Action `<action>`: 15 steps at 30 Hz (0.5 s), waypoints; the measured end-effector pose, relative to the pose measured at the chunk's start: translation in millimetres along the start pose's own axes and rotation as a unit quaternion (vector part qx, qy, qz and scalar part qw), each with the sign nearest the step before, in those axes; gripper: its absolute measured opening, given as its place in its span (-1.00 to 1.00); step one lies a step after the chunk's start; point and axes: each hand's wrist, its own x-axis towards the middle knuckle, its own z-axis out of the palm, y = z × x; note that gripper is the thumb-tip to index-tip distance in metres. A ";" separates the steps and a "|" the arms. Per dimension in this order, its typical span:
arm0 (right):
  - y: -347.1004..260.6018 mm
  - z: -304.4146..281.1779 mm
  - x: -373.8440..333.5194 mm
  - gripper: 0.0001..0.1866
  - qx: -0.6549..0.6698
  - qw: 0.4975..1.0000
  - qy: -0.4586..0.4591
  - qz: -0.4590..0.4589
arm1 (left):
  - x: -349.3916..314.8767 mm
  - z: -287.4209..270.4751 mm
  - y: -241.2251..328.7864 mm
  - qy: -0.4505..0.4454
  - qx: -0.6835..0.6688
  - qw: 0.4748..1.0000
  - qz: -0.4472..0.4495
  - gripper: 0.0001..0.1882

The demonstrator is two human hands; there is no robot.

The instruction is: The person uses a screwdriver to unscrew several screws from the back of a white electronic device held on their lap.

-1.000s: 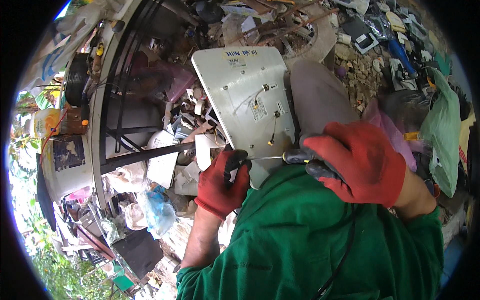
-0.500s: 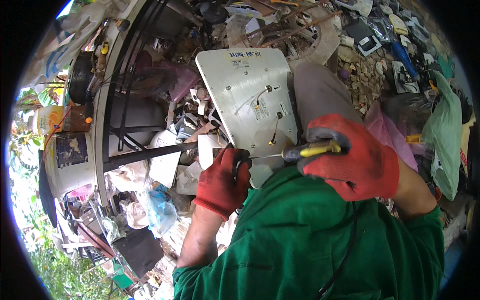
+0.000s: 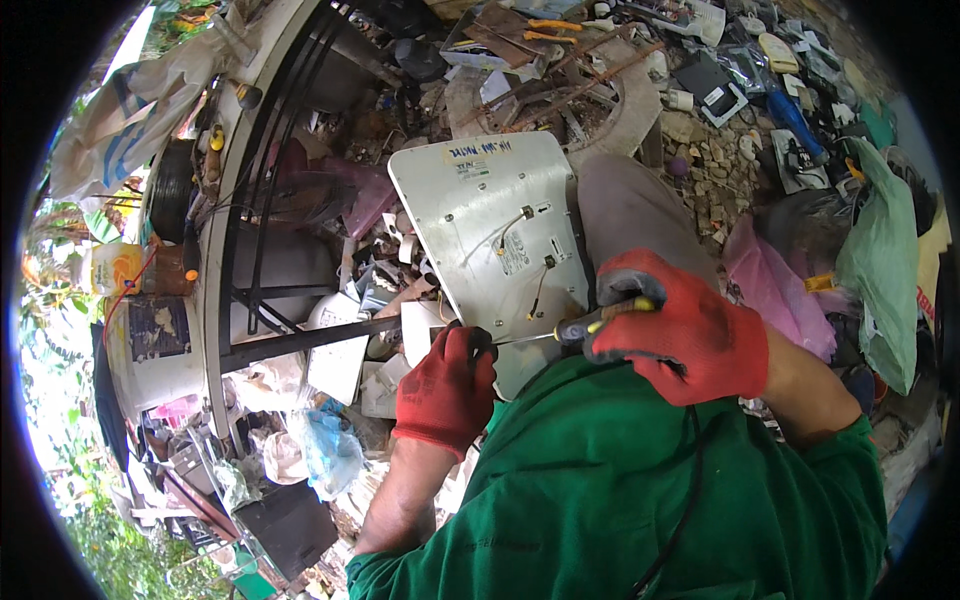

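A silvery metal panel point(image 3: 480, 225) with rounded corners leans across my lap, two short cables with connectors standing out from its face. My right hand point(image 3: 685, 330), in a red and dark grey glove, is closed round the yellow and black handle of a screwdriver point(image 3: 572, 329). Its thin shaft points left along the panel's lower part, and the tip ends at my left hand point(image 3: 447, 390). That hand, gloved the same way, is curled at the panel's lower left edge and appears to grip it. Its fingers hide the tip's contact point.
A black metal bar point(image 3: 300, 343) runs from a frame on the left towards my left hand. Scrap parts and plastic bags lie around, with a green bag point(image 3: 880, 270) and a pink bag point(image 3: 775, 285) at the right. A round concrete ring point(image 3: 640, 110) lies beyond the panel.
The panel's far edge has come lower in view, and the view has shifted slightly. My right hand has moved a little left and turned with the screwdriver; my left hand stays at the panel's edge.
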 end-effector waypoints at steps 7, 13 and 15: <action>-7.2 10.4 -1.0 -0.58 0.034 0.990 -0.023 0.133 | 0.6 2.1 -1.8 -0.016 0.070 0.997 -0.031 -0.80; 9.8 18.7 1.7 -0.60 0.009 0.996 0.073 -0.045 | 6.5 4.1 3.7 -0.016 0.056 0.998 -0.028 -0.77; 15.5 21.7 0.7 -0.60 0.009 0.995 0.072 -0.063 | 6.4 6.9 1.6 -0.022 0.065 0.997 -0.030 -0.77</action>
